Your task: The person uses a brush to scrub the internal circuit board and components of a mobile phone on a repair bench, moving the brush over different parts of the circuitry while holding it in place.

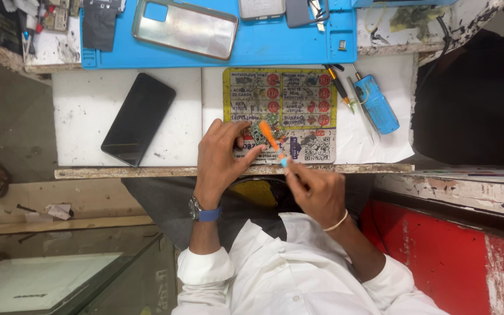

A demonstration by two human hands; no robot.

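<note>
My left hand [221, 157] pinches a small green circuit board [262, 128] and holds it down on a printed yellow card [298, 96] on the white work surface. My right hand [316, 189] grips a slim tool with an orange shaft and a light blue end [272, 140]; its tip rests on the board. A blue-strapped watch sits on my left wrist and a thin band on my right wrist.
A black phone [138, 118] lies screen up at the left of the white surface. A blue mat [275, 44] at the back carries a clear phone case [185, 28] and small parts. A blue cylindrical tool [377, 105] and a thin screwdriver [339, 87] lie at the right.
</note>
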